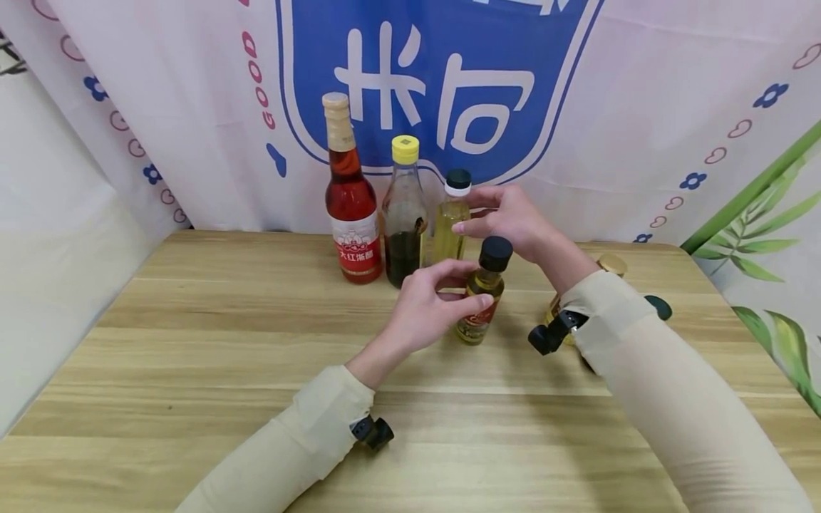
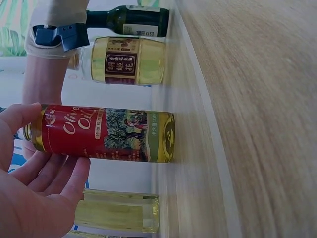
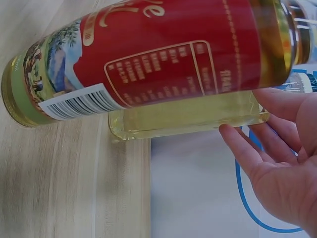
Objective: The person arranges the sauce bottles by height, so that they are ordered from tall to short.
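My left hand [image 1: 426,305] grips a small olive oil bottle [image 2: 94,131] with a red label and black cap, thumb on its near side. The bottle stands upright on the table or just at its surface; the head view does not settle which. Behind it, my right hand [image 1: 508,219] has thumb and fingers around the upper side of a pale yellow oil bottle [image 1: 452,231] with a dark green and white cap. In the right wrist view the olive oil bottle hides part of that pale bottle. A yellow-capped bottle of dark liquid [image 1: 404,249] stands just left of it.
At the left end of the row is a tall red vinegar bottle [image 1: 355,246]. Under my right forearm stand a peanut-oil-like bottle [image 2: 148,62] and a dark green bottle [image 2: 148,20]. A printed curtain [image 1: 212,142] hangs behind the wooden table [image 1: 224,356].
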`<state>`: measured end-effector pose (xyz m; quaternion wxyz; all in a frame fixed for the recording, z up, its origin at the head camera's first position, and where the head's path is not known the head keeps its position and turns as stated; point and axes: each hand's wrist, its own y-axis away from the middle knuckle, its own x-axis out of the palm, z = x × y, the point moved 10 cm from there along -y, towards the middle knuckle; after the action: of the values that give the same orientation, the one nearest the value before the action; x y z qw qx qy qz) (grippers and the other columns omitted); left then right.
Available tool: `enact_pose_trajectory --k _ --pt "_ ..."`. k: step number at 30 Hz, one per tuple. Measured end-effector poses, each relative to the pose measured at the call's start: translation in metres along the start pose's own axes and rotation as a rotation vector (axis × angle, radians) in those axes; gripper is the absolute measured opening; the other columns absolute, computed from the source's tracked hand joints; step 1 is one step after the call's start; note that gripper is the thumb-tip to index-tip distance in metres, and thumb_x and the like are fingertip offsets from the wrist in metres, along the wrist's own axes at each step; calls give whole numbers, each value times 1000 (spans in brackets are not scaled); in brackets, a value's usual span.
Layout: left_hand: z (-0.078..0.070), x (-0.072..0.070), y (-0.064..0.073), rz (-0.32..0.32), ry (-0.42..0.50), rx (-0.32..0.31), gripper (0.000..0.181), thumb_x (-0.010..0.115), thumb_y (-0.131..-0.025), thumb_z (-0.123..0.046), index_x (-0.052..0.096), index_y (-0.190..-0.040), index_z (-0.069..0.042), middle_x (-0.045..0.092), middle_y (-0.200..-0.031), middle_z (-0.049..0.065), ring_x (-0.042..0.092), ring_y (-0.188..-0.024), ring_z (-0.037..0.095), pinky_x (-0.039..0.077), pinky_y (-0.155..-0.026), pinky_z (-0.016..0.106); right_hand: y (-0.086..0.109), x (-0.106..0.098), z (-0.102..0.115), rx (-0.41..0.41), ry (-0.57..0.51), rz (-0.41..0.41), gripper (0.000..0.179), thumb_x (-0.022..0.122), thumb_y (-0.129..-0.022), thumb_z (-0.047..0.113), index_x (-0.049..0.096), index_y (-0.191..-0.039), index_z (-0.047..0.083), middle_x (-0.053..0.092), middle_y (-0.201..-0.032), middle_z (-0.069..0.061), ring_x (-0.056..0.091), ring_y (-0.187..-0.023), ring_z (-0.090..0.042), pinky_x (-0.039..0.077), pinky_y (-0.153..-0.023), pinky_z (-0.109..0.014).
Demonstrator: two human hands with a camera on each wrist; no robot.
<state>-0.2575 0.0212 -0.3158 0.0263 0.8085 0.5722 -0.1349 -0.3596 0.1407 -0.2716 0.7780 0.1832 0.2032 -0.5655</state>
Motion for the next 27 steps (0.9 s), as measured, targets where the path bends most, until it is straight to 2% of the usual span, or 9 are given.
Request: enact_pose_trajectory --k 7,27 --pt "0 1 1 1 5 -1 45 82 -94 -21 69 -137 -12 73 -134 7 74 -120 25 63 -101 38 1 -1 4 -25 -7 22 44 79 -94 18 70 -136 10 67 -141 -11 63 -131 -29 56 -110 -52" --pt "3 0 0 -5 0 3 46 82 -94 -22 69 -137 -12 73 -134 8 75 -119 25 63 -100 38 -1 1 4 -17 -50 28 45 76 -96 16 66 -139 8 65 -144 -13 62 -131 -30 57 -111 -52"
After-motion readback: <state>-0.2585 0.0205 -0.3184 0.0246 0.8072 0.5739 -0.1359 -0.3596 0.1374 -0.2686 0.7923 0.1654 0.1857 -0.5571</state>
